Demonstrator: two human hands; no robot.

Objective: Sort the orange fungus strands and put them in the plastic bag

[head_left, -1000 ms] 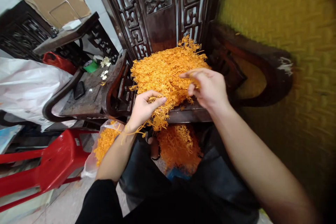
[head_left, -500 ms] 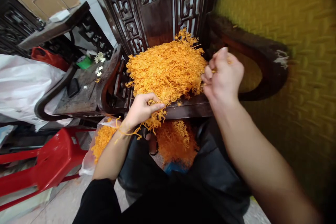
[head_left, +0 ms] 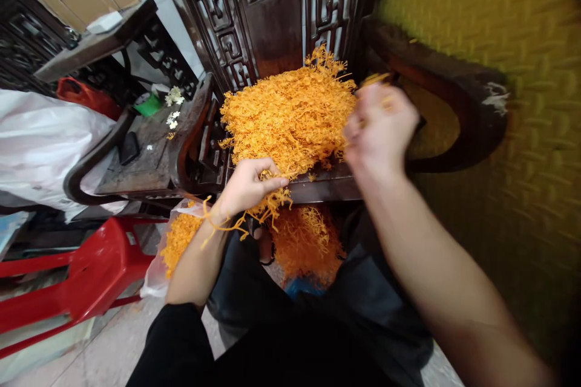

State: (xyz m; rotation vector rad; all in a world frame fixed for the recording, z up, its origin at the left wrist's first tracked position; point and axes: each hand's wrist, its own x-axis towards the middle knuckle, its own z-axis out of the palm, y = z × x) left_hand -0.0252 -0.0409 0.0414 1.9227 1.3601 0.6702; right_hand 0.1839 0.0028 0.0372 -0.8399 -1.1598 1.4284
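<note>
A large heap of fine, branching orange sprigs (head_left: 290, 115) is piled on the seat of a dark carved wooden chair (head_left: 327, 189). My left hand (head_left: 252, 186) is at the heap's front edge, thumb and forefinger pinched round some orange sprigs. Their loose ends dangle below the hand and over its wrist. To the right of the heap, my right hand (head_left: 381, 130) is raised and closed, smeared by motion. Bits of orange sprig stick out at its top and between its fingers.
More orange sprigs (head_left: 308, 245) lie below between my knees, over something blue. At left are a plastic bag (head_left: 157, 272) of orange pieces, a red plastic chair (head_left: 97, 272) and a wooden seat with a black object (head_left: 129, 148). A curved armrest (head_left: 481, 127) borders the right.
My right hand has shifted slightly left and turned, and an orange piece now shows above it. My left hand keeps its pinch almost in place. The view has moved a little.
</note>
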